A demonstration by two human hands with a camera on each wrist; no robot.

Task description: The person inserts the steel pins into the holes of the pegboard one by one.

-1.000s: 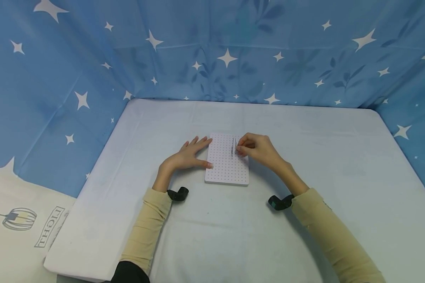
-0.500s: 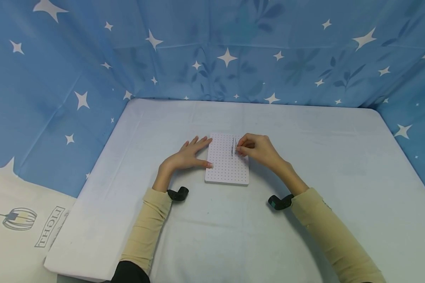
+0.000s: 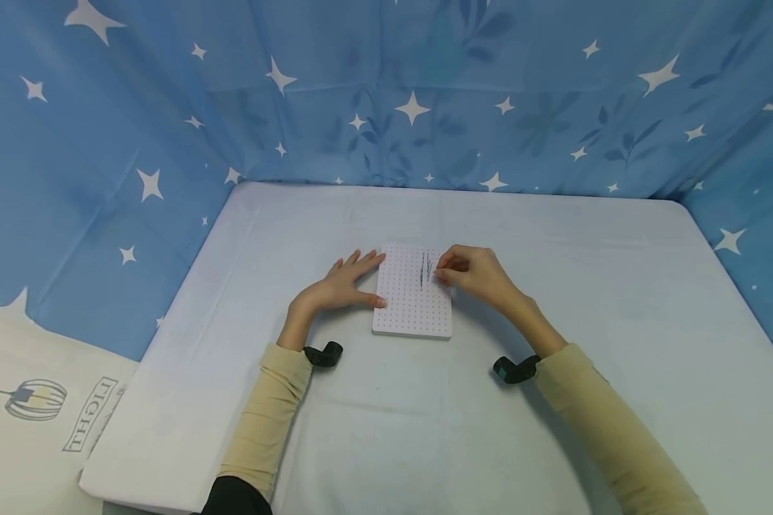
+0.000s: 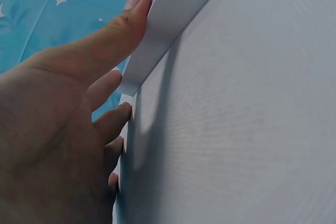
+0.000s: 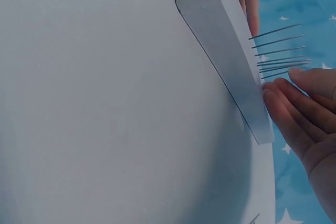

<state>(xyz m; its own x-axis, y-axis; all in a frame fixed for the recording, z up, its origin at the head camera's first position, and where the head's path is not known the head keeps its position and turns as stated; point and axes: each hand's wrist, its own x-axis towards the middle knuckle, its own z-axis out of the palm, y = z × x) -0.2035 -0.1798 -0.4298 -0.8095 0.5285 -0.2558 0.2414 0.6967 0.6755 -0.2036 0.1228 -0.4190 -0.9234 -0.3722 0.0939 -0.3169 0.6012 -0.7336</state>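
Observation:
A white board with rows of small holes (image 3: 409, 315) lies on the table. Several thin metal pins (image 3: 421, 272) stand upright in its right half; the right wrist view shows them as a cluster of pins (image 5: 281, 51). My left hand (image 3: 338, 286) is spread at the board's left edge; its thumb (image 4: 134, 22) touches the board's side. At the right of the pins is my right hand (image 3: 479, 275), thumb and fingers bent close together. In the right wrist view, its thumb (image 5: 315, 82) overlaps the end of the lowest pin. Whether it pinches that pin I cannot tell.
A white-covered table (image 3: 618, 300) surrounds the board. A blue star-patterned curtain (image 3: 335, 93) hangs behind and at the sides. Black wrist cameras (image 3: 324, 354) sit on both wrists. Thin dark marks (image 5: 254, 219) show low in the right wrist view.
My right hand has shifted slightly right, uncovering more of the pins beside its fingertips. The left hand and the board have stayed in place.

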